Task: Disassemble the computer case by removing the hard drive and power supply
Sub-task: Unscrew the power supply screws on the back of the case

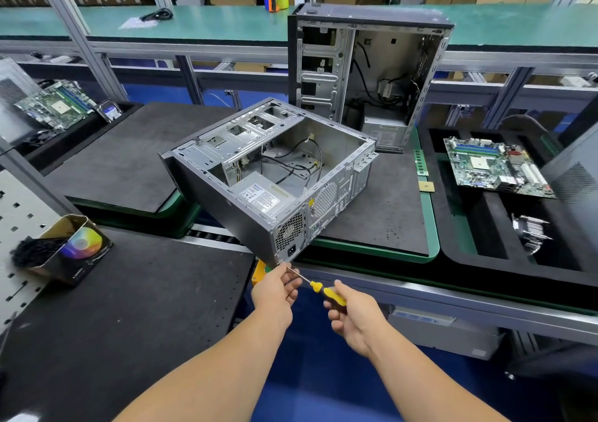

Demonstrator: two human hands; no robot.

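Open computer case (pixel 268 175) laid on side at near edge of black mat (pixel 382 201), rear corner overhanging mat edge. Power supply (pixel 263 198) seated in near rear corner of case. Hard drive not discernible. Second case (pixel 369 75) stood upright at far edge. Screwdriver (pixel 318 287) gripped at yellow handle by right hand (pixel 354 318); shaft pinched near tip by left hand (pixel 275 287), at lower rear corner of case.

Screwdriver (pixel 318 287) tip's hidden behind the left hand (pixel 275 289), power supply (pixel 263 198) label's too small to read, far-left circuit board (pixel 53 106) is cut off.
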